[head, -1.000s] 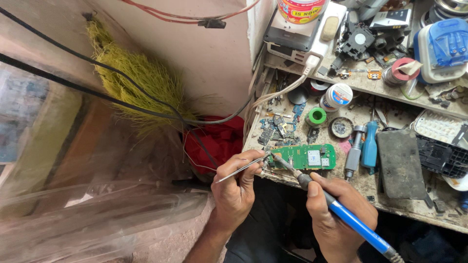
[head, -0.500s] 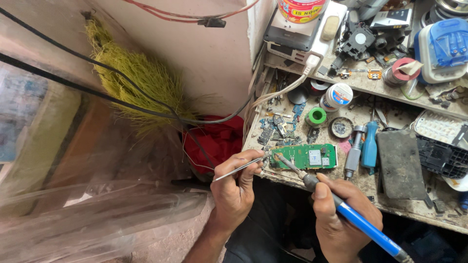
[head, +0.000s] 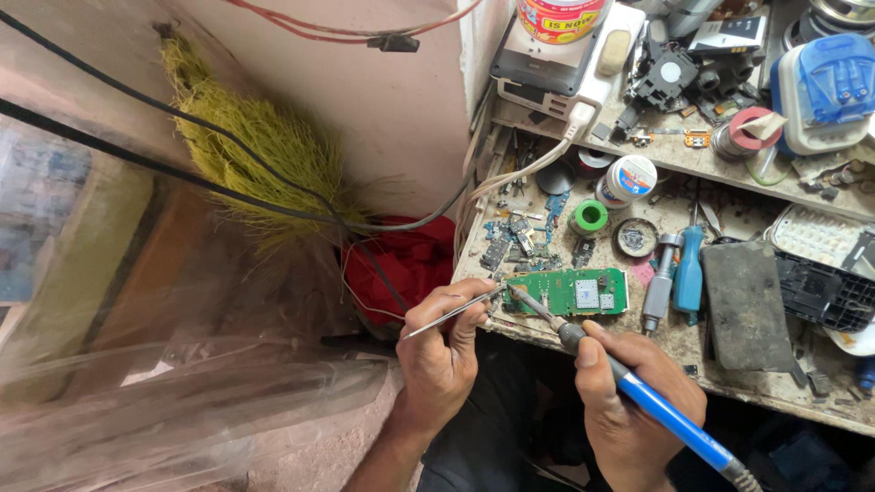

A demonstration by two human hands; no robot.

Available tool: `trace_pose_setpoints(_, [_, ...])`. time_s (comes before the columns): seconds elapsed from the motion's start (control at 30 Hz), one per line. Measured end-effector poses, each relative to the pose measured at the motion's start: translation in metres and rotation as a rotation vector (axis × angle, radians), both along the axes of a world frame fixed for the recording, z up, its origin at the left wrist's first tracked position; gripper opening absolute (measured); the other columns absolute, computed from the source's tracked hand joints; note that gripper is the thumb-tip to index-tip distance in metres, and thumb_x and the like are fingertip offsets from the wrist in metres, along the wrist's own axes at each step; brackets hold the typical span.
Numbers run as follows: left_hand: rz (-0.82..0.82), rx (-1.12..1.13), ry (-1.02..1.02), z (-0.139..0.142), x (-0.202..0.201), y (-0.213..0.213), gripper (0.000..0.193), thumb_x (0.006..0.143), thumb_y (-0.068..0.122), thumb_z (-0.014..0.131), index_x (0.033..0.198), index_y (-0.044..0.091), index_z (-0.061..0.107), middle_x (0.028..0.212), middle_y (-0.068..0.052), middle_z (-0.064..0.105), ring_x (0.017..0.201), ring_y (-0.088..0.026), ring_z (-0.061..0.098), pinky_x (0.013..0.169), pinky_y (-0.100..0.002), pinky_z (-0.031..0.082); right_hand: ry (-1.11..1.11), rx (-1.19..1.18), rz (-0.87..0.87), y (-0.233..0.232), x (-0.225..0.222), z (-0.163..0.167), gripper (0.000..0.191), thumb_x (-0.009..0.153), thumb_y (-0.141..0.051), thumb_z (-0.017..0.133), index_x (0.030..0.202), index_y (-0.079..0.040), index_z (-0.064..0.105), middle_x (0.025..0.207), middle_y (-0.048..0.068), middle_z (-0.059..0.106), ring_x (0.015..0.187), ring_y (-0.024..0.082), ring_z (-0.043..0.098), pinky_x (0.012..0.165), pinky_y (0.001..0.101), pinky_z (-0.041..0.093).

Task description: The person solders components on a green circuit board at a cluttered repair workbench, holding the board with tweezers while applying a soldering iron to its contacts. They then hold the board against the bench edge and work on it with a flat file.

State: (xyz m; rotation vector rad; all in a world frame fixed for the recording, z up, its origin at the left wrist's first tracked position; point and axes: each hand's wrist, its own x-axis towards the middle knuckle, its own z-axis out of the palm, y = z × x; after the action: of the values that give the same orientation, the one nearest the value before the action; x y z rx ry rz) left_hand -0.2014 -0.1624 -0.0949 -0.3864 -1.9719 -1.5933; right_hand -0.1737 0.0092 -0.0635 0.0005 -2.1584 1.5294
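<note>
My soldering iron (head: 638, 392): its blue handle and cord run out past the lower edge. My right hand (head: 638, 410) is cut at the wrist there. The iron's tip covers a corner of the green circuit board (head: 576, 292); the joint beneath is too small to tell.

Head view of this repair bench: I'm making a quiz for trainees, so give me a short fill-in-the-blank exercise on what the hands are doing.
1. The right hand holds a soldering iron with a ____ handle.
2. The left hand holds metal ____ toward the board's left end.
3. The circuit board on the bench is ____ in colour.
4. The iron's tip meets the board at its ____ end.

Missing words: blue; tweezers; green; left
</note>
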Motion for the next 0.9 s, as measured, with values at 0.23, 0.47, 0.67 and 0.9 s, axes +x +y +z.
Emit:
trace_pose_setpoints(0.23, [0.013,-0.025,0.012,0.0011,-0.0005,0.0000,0.027,0.107,0.000,0.061,0.125,0.005,0.041,0.116,-0.020,0.072,0.095,-0.021,0.074,0.079,-0.028,0.062,0.022,0.049,0.017,0.0009,-0.0011,0.0016,0.015,0.095,-0.007,0.073,0.103,0.005,0.071,0.084,0.010,0.071,0.064,0.011,0.065,0.060,0.0207,0.049])
trace_pose_setpoints(0.47, [0.016,-0.037,0.019,0.0019,-0.0003,0.0004,0.028,0.106,0.000,0.062,0.125,0.006,0.042,0.115,-0.019,0.072,0.095,-0.022,0.074,0.079,-0.029,0.062,0.019,0.052,0.023,0.0008,-0.0003,0.0040,0.014,0.092,-0.006,0.073,0.099,0.006,0.070,0.078,0.010,0.069,0.065,0.013,0.064,0.057,0.0215,0.047])
trace_pose_setpoints(0.67, [0.001,-0.014,0.010,0.0030,0.0000,0.0017,0.027,0.107,-0.001,0.061,0.125,0.006,0.043,0.115,-0.020,0.072,0.095,-0.023,0.074,0.079,-0.030,0.062,0.052,0.072,0.035,0.0027,-0.0003,0.0045,0.014,0.092,-0.006,0.074,0.094,0.005,0.067,0.079,0.010,0.068,0.065,0.013,0.065,0.057,0.0216,0.048])
trace_pose_setpoints(0.9, [0.009,-0.035,0.016,0.0047,0.0009,0.0019,0.027,0.107,0.000,0.061,0.125,0.006,0.042,0.113,-0.019,0.073,0.094,-0.023,0.075,0.079,-0.030,0.062,0.045,0.021,0.009,0.0044,0.0045,0.0010,0.016,0.095,-0.008,0.073,0.104,0.006,0.070,0.080,0.010,0.069,0.062,0.012,0.065,0.060,0.0215,0.049])
